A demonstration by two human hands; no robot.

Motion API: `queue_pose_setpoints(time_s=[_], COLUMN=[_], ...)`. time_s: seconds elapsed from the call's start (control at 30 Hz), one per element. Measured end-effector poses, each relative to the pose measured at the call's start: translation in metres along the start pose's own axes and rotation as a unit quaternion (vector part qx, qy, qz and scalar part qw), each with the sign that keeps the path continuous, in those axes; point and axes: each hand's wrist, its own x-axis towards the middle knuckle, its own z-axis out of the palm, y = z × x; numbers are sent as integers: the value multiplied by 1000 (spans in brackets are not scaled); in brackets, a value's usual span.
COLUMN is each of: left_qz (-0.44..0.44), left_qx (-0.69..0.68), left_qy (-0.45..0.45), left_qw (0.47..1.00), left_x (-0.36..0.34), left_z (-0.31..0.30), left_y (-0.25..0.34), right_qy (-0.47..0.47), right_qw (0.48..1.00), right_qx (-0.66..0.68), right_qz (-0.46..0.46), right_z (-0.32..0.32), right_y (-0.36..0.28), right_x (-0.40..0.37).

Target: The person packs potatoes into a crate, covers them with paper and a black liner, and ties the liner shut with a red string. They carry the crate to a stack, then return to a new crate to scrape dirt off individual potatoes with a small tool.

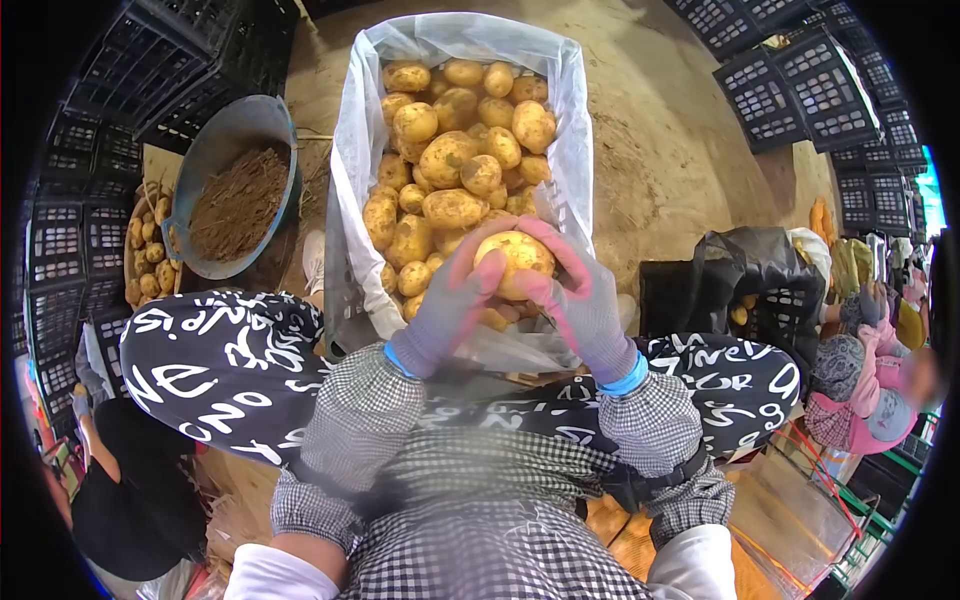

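A large yellow potato with brown specks is held between my two gloved hands, above the near end of a lined crate. My left hand closes on it from the left, thumb on the near side. From the right, my right hand grips it too, fingers curled over the far side. Both gloves are grey with pink finger parts. Below and beyond lie several loose potatoes of mixed sizes, some with soil on them. A white translucent liner covers the crate's walls and folds over its rim.
To the left stands a blue tub with dry soil, beside a basket of potatoes. Stacked black crates rise behind. At right is a black crate with a dark liner. Other people sit at both sides.
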Motion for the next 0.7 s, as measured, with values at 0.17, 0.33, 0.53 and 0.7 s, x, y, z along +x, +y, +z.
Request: queue_pose_setpoints(time_s=[0.17,0.33,0.53,0.7], left_qz=[-46,-70,-138,-153], left_qx=[3,-164,-181,-155], left_qy=[-45,-65,-45,0], left_qw=[998,982,973,976], left_x=[-1,0,-2,-2], left_z=[3,5,12,10], left_y=[6,8,10,-1], right_qy=[27,48,43,20], right_qw=[996,996,997,999], right_qx=[86,76,-57,21], right_qz=[-20,24,-6,25], right_z=[-11,-6,-6,-5], right_y=[5,-12,6,18], right_x=[0,-8,-14,-19])
